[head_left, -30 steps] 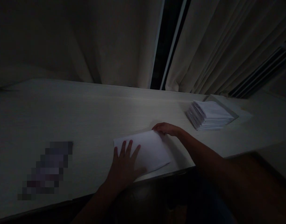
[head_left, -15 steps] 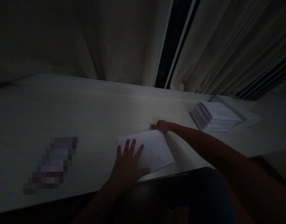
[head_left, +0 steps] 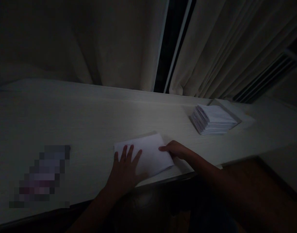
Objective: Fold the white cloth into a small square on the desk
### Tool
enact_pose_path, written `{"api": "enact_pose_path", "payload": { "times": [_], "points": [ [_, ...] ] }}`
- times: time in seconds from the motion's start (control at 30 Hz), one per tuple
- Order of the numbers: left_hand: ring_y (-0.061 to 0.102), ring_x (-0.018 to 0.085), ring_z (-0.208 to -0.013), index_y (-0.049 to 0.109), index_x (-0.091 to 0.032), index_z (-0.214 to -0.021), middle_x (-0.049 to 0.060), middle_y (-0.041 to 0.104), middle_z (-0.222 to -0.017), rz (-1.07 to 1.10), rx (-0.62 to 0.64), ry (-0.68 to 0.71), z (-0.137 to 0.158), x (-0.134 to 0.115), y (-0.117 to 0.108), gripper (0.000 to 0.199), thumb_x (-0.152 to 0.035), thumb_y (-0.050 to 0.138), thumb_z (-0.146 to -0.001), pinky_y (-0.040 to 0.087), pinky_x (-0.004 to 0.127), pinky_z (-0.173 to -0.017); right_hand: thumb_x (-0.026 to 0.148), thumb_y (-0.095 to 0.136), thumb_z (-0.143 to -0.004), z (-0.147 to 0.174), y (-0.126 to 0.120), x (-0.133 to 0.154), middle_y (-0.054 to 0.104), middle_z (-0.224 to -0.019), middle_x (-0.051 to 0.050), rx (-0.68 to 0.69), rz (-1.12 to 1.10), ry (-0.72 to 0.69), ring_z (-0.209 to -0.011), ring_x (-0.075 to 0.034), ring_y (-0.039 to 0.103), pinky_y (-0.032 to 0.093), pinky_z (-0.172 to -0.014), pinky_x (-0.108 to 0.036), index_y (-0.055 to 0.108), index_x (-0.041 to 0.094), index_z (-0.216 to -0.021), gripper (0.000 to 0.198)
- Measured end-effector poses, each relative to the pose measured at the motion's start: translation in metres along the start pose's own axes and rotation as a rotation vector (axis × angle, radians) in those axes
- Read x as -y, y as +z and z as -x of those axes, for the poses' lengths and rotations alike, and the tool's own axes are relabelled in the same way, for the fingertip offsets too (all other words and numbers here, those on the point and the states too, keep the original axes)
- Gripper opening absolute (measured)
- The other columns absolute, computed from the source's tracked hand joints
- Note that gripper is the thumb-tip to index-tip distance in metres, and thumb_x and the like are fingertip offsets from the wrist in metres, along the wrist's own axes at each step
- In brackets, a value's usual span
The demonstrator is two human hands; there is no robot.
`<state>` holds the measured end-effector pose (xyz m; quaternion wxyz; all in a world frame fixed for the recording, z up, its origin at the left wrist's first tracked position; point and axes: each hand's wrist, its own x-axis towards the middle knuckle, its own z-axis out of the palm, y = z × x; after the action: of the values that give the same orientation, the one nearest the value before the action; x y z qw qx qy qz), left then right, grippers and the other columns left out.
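A folded white sheet (head_left: 150,147), paper or thin cloth (I cannot tell which), lies near the front edge of the pale tabletop (head_left: 90,119). Flat on its left part rests my left hand (head_left: 125,168), fingers spread, pressing from above. My right hand (head_left: 176,149) is at the sheet's right edge; its thumb lies on top while the other fingers are curled and partly hidden at or under the edge. Farther right stands a stack of similar folded white sheets (head_left: 215,119), with their folded ends facing left.
A blurred-out, pixelated flat object (head_left: 41,170) lies at the left of the table. Behind the stack is a pale flat piece (head_left: 243,113), unclear in the dim light. Long curtains (head_left: 199,48) hang along the back edge, with a dark gap between them.
My right hand has come from beyond the sheet's far right corner nearer to me, onto its right edge. My left hand stays spread on the sheet. The view has shifted slightly.
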<state>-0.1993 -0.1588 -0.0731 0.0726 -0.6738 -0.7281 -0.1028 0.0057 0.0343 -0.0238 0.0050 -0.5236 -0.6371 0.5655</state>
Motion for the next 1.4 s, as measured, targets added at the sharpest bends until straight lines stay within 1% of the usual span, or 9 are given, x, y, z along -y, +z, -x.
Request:
{"api": "enact_pose_path", "payload": {
  "times": [0.2,0.37,0.43,0.57,0.67,0.8,1.03,1.23,1.4],
  "points": [
    [0.001,0.039,-0.147,0.034,-0.025,-0.149,0.014,0.018,-0.16,0.0,-0.002,0.009,0.0,0.0,-0.001,0.09,-0.077,0.045,-0.076,0.004,0.065,-0.113,0.029,0.079,-0.073,-0.005,0.008,-0.01,0.069,-0.073,-0.007,-0.007,-0.213,-0.032,-0.058,-0.015,0.061,0.046,-0.051,-0.024,0.064,0.013,-0.071,0.022],
    [0.001,0.04,-0.147,0.036,-0.026,-0.148,0.013,0.019,-0.16,0.013,-0.002,-0.004,0.0,-0.001,-0.001,0.089,-0.076,0.047,-0.076,0.005,0.065,-0.113,0.05,0.071,-0.08,-0.006,0.006,-0.016,0.066,-0.07,-0.007,0.016,-0.272,-0.106,-0.054,-0.013,0.056,0.042,-0.048,-0.025,0.065,0.012,-0.073,0.038],
    [0.001,0.04,-0.147,0.035,-0.026,-0.148,0.013,0.02,-0.16,0.02,-0.005,-0.002,-0.001,0.0,0.0,0.088,-0.076,0.046,-0.076,0.005,0.065,-0.113,0.052,0.069,-0.08,-0.01,0.005,-0.013,0.063,-0.064,-0.005,-0.029,-0.236,-0.114,-0.05,-0.012,0.053,0.04,-0.047,-0.025,0.064,0.013,-0.07,0.041],
    [0.002,0.04,-0.147,0.035,-0.026,-0.149,0.013,0.021,-0.16,0.021,-0.012,-0.001,0.0,0.0,0.002,0.09,-0.077,0.045,-0.075,0.004,0.065,-0.114,0.037,0.073,-0.078,-0.017,0.008,-0.005,0.056,-0.054,0.0,-0.153,-0.147,-0.066,-0.046,-0.011,0.049,0.038,-0.046,-0.024,0.056,0.016,-0.062,0.032],
    [0.003,0.039,-0.147,0.035,-0.027,-0.148,0.012,0.02,-0.16,0.015,-0.013,0.0,0.0,0.0,0.002,0.09,-0.077,0.047,-0.074,0.003,0.064,-0.114,0.033,0.073,-0.077,-0.016,0.005,0.003,0.057,-0.055,0.001,-0.14,-0.159,-0.073,-0.048,-0.011,0.051,0.04,-0.048,-0.024,0.056,0.016,-0.064,0.027],
    [0.003,0.039,-0.147,0.035,-0.026,-0.148,0.015,0.02,-0.16,0.005,-0.011,0.009,0.001,0.0,0.002,0.088,-0.076,0.046,-0.077,0.004,0.064,-0.114,0.046,0.073,-0.077,-0.017,-0.002,0.019,0.064,-0.064,-0.006,-0.001,-0.146,-0.05,-0.055,-0.015,0.058,0.047,-0.053,-0.027,0.062,0.013,-0.071,0.036],
    [0.004,0.04,-0.147,0.036,-0.027,-0.148,0.014,0.018,-0.16,0.024,-0.02,0.011,0.001,0.001,0.003,0.088,-0.077,0.046,-0.076,0.003,0.065,-0.114,0.036,0.076,-0.075,-0.035,0.005,0.024,0.055,-0.052,0.001,-0.166,-0.119,-0.068,-0.048,-0.011,0.05,0.041,-0.048,-0.023,0.054,0.017,-0.06,0.033],
    [0.003,0.04,-0.147,0.037,-0.027,-0.148,0.013,0.021,-0.16,0.041,-0.015,-0.004,0.001,0.001,0.004,0.089,-0.078,0.044,-0.075,0.003,0.065,-0.113,0.054,0.068,-0.079,-0.045,-0.001,0.032,0.063,-0.064,-0.005,-0.147,-0.028,-0.068,-0.055,-0.014,0.056,0.046,-0.052,-0.026,0.062,0.015,-0.069,0.041],
    [0.004,0.04,-0.147,0.037,-0.027,-0.147,0.014,0.021,-0.159,0.056,-0.027,0.003,0.001,0.001,0.004,0.09,-0.08,0.043,-0.075,0.003,0.065,-0.113,0.04,0.072,-0.079,-0.058,0.006,0.039,0.058,-0.059,-0.002,-0.276,0.087,-0.1,-0.054,-0.012,0.053,0.039,-0.05,-0.023,0.057,0.016,-0.063,0.032]
  ]
}}
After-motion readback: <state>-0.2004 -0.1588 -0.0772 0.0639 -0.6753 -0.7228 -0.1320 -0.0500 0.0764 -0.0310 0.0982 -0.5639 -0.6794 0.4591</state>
